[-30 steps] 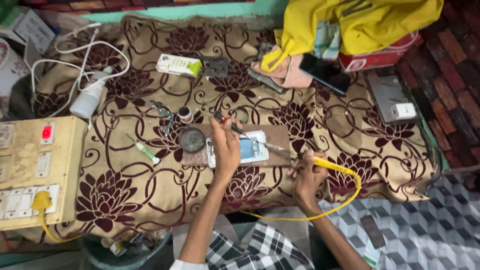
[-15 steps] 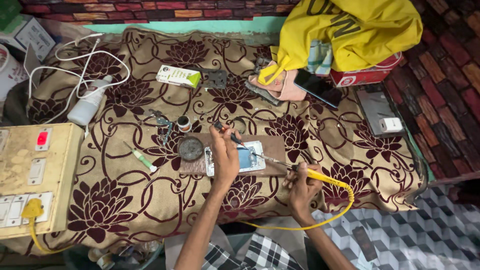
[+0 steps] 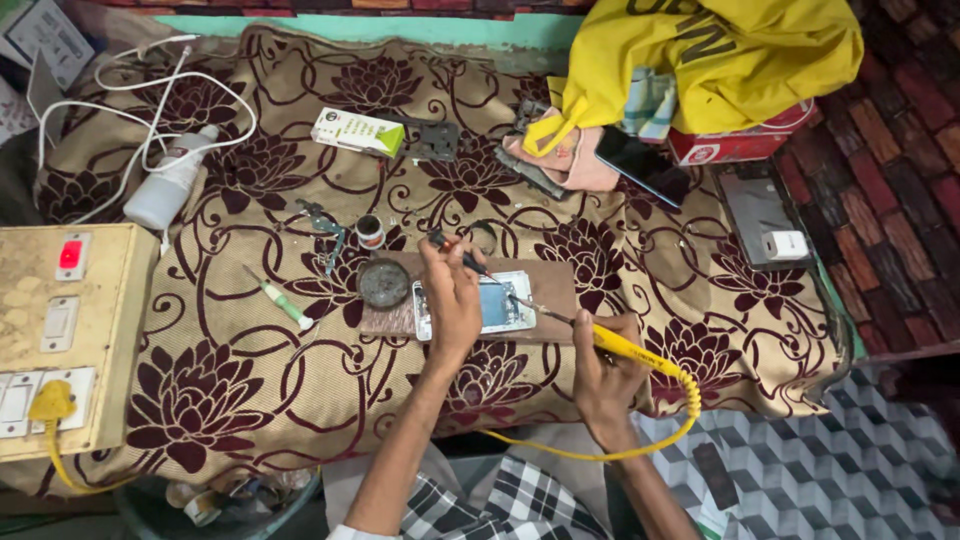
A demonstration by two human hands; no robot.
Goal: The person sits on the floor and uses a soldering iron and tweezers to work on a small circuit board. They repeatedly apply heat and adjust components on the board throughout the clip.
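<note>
The right hand (image 3: 605, 375) is gripping a yellow soldering iron (image 3: 625, 350) with its fingers clenched round the handle, the metal tip reaching left to the edge of an opened phone (image 3: 490, 305), while the yellow cord (image 3: 640, 445) is looping down off the counter's front edge. Just beside it, the left hand (image 3: 452, 300) is resting on the phone and pinching a dark-handled tool (image 3: 462, 257) in its fingers, pressing the phone flat on a brown work board (image 3: 555, 290). Doing this well probably calls for a steady left hand, a brief touch of the tip, and a cord kept from tugging. A round tin (image 3: 385, 283) is sitting at the board's left end, with a green-handled screwdriver (image 3: 280, 300) lying nearby on the flowered cloth (image 3: 230, 350). Farther back, a yellow bag (image 3: 720, 50) is slumping over a red box (image 3: 735, 145).
</note>
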